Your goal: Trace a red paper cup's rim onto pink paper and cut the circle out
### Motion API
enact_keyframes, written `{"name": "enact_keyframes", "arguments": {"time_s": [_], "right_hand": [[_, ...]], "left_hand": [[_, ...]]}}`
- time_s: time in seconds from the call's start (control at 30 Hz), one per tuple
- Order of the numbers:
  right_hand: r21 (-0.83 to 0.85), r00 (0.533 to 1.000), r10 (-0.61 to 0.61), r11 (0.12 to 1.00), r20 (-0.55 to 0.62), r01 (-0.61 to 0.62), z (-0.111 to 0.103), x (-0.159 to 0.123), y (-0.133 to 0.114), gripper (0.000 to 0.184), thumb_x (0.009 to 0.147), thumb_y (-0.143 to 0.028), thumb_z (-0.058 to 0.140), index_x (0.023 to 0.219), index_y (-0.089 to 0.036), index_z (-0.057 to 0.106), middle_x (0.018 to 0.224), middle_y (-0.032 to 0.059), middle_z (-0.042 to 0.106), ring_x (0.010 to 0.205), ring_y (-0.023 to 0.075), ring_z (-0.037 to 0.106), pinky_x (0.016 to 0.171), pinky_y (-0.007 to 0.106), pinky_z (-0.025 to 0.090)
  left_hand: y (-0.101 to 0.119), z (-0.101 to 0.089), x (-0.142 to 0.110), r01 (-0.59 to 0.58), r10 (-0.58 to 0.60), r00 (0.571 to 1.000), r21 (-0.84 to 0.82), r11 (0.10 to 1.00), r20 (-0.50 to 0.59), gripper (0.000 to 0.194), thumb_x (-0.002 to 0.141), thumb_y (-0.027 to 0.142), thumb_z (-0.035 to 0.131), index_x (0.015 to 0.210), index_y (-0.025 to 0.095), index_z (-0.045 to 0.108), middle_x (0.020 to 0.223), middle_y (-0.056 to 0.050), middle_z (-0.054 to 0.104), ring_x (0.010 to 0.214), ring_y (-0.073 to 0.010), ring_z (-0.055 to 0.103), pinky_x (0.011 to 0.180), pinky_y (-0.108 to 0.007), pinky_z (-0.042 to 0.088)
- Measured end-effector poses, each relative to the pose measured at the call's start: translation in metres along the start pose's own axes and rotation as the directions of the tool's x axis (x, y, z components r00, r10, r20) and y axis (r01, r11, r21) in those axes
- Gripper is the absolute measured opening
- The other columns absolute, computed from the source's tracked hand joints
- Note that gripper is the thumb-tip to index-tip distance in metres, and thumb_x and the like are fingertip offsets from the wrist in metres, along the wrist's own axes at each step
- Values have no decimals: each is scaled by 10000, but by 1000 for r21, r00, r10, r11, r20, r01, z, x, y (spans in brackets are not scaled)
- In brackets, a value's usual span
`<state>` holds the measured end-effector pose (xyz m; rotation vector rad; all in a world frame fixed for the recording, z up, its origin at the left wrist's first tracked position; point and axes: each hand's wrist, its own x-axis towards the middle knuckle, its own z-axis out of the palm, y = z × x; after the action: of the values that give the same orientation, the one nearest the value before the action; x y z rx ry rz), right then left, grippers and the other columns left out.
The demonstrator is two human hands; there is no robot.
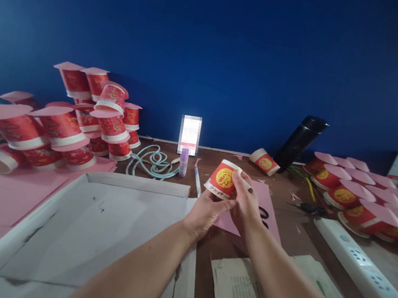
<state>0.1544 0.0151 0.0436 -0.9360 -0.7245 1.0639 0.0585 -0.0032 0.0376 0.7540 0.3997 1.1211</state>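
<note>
A red paper cup (224, 176) with a round yellow emblem and a white rim is held between my two hands, slightly tilted above the table. My left hand (207, 214) grips it from below. From the right side, my right hand (246, 197) has its fingers wrapped on the cup's side. Some fingers of both hands are hidden behind or under the cup. Beneath my hands lies a sheet of pink paper (269, 213) with black marks. Close by on the left are a purple glue stick (183, 164) and a thin white strip-like item (197, 182).
Red cups topped with pink paper stand stacked at left (63, 125) and grouped at right (348, 194). Another cup (264, 162) lies beside a leaning black flask (300, 141). An open white box (138, 184), a coiled cable (153, 160), a power strip (356, 269) and printed paper (234, 292) surround my arms.
</note>
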Motion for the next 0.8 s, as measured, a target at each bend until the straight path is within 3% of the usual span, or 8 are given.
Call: {"name": "enact_keyframes", "arguments": {"time_s": [0.2, 0.33, 0.47, 0.6, 0.63, 0.7, 0.77, 0.8], "right_hand": [[34, 988, 36, 999, 152, -42, -5, 5, 4, 429, 775, -553, 690, 1071, -256, 596, 895, 14, 728, 820, 214, 696, 674, 328, 555], [28, 993, 24, 999, 115, -27, -7, 9, 4, 445, 779, -546, 694, 1115, -278, 578, 989, 7, 719, 915, 196, 683, 720, 300, 540], [20, 988, -5, 1000, 155, 2, -7, 8, 5, 438, 780, -573, 674, 1087, -268, 605, 1011, 16, 714, 905, 198, 682, 719, 304, 537], [40, 984, 6, 999, 180, -13, -6, 8, 2, 394, 779, -550, 673, 1040, -259, 627, 955, 10, 718, 839, 204, 690, 693, 321, 546], [45, 985, 20, 999, 172, -28, -7, 8, 0, 385, 778, -547, 672, 1022, -253, 633, 940, 11, 720, 832, 209, 692, 694, 329, 550], [68, 986, 40, 996, 161, -52, -9, 11, -5, 368, 782, -535, 663, 1009, -246, 639, 929, 14, 724, 841, 223, 697, 710, 348, 556], [90, 987, 37, 995, 157, -52, -12, 13, -9, 359, 789, -521, 654, 1027, -253, 641, 946, 12, 729, 876, 236, 697, 730, 363, 559], [92, 986, 32, 995, 163, -48, -13, 14, -11, 364, 793, -521, 647, 1044, -258, 640, 968, 12, 730, 899, 241, 695, 741, 370, 559]], "left_hand": [[0, -2, 1, -25, 24, 997, -17, 1000, -77, 416, 793, 466, 685, 1074, 159, 679, 995, -97, 708, 920, -225, 650, 828, -345, 466], [0, -5, 2, -104, 150, 969, 228, 968, -196, 338, 765, 456, 710, 948, 172, 716, 917, -81, 678, 835, -220, 623, 768, -340, 464], [2, -8, -2, -329, 443, 894, 569, 754, -70, 203, 723, 287, 759, 924, 254, 759, 1143, -95, 649, 1160, -314, 507, 1047, -406, 325], [2, -11, -4, -291, 439, 898, 781, 553, 24, 138, 711, 277, 748, 847, 256, 761, 1094, -120, 651, 1170, -369, 453, 1093, -503, 207], [2, -11, -4, -265, 407, 913, 781, 565, 15, 132, 703, 293, 758, 826, 247, 757, 1081, -121, 650, 1155, -365, 461, 1082, -501, 225], [4, -9, -2, -201, 278, 961, 656, 728, -14, 230, 700, 343, 773, 898, 227, 752, 1071, -113, 654, 1092, -321, 513, 1033, -455, 313], [6, -6, 1, -78, 88, 996, 342, 937, -16, 376, 732, 433, 746, 1022, 196, 726, 1025, -103, 668, 960, -247, 578, 925, -382, 416], [8, -5, 2, -20, 24, 999, 152, 988, -21, 429, 755, 495, 711, 1040, 175, 714, 991, -100, 673, 892, -215, 593, 869, -350, 448]]}}
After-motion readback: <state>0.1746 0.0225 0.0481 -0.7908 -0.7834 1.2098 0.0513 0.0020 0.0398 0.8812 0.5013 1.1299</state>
